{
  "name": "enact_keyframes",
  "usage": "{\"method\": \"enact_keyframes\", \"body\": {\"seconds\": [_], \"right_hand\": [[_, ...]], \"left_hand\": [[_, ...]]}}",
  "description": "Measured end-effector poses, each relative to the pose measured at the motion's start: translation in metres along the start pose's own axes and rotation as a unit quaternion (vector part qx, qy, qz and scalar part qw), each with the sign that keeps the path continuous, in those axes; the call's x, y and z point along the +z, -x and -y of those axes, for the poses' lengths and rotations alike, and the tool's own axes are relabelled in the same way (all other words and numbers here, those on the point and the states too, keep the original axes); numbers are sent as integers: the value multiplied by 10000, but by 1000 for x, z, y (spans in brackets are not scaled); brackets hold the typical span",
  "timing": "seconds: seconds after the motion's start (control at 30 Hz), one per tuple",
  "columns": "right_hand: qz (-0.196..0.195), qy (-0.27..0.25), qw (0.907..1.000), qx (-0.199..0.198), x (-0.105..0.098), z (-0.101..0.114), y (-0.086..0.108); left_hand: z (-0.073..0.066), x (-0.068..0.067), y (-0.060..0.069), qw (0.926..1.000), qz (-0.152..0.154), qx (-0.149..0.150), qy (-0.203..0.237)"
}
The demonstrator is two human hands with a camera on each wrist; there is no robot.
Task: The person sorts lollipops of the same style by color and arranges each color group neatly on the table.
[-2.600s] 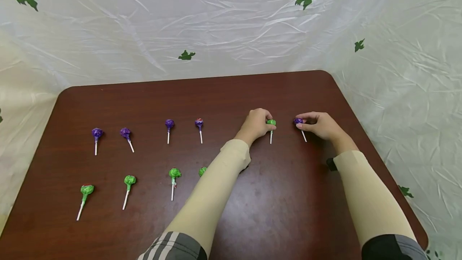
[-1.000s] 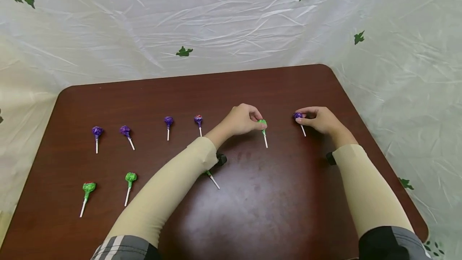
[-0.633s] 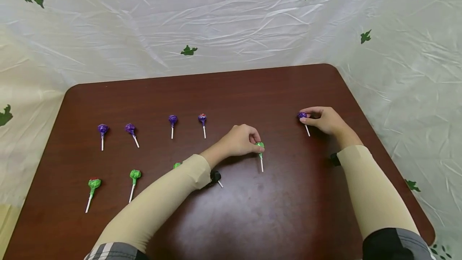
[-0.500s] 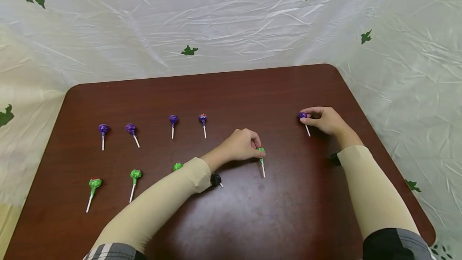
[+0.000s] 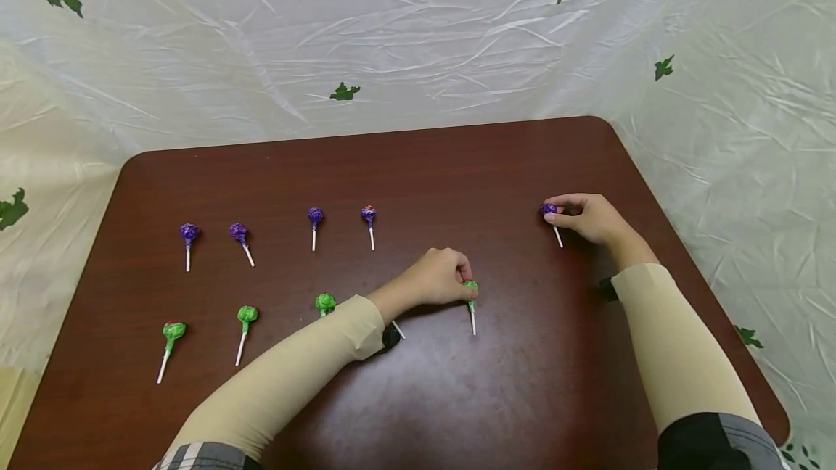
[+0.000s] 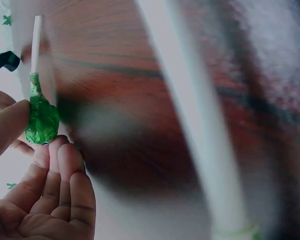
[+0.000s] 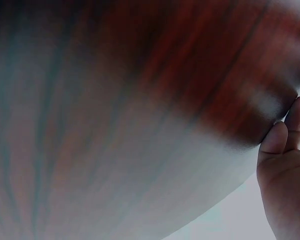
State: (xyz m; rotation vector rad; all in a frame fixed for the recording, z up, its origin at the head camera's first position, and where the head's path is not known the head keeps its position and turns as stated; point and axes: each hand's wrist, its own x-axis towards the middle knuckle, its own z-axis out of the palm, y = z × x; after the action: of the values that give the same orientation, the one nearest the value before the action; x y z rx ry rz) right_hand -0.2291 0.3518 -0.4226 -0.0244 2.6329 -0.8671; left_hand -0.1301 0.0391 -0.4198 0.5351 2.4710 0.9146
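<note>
My left hand [image 5: 434, 278] pinches the green-wrapped head of a lollipop [image 5: 473, 318] between thumb and fingers, its white stick pointing toward me. In the left wrist view the same green lollipop [image 6: 42, 120] sits between thumb and fingertips, and the blurred white stick of another [image 6: 195, 115] crosses close to the camera. Farther back on the right, my right hand [image 5: 584, 217] holds a purple lollipop [image 5: 548, 209] by its head, thumb and forefinger on either side. The right wrist view shows only part of that hand [image 7: 285, 165]; its lollipop is out of sight there.
Purple lollipops [image 5: 316, 216] lie in a back row on the brown table [image 5: 418, 172]. Green ones [image 5: 247, 315] form a nearer row at left. My left forearm partly covers one green lollipop [image 5: 325, 303] and most of another, whose stick [image 5: 398, 330] shows by the wrist.
My left hand has brought the green lollipop from beside the purple one toward me and slightly left. The right hand stays at the purple lollipop. The head view has shifted slightly.
</note>
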Motion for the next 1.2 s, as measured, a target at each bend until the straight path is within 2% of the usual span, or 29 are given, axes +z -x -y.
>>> {"method": "enact_keyframes", "body": {"seconds": [0.3, 0.77, 1.2], "right_hand": [[34, 74, 10000, 38, -3, 2, 1], [87, 89, 9998, 127, -3, 2, 1], [-75, 168, 9998, -88, 2, 5, -1]], "left_hand": [[-1, -3, 2, 9998, 178, 11, 84], [-3, -4, 4, 9999, 130, 66, 39], [-2, -1, 4, 9999, 89, 46, -61]]}}
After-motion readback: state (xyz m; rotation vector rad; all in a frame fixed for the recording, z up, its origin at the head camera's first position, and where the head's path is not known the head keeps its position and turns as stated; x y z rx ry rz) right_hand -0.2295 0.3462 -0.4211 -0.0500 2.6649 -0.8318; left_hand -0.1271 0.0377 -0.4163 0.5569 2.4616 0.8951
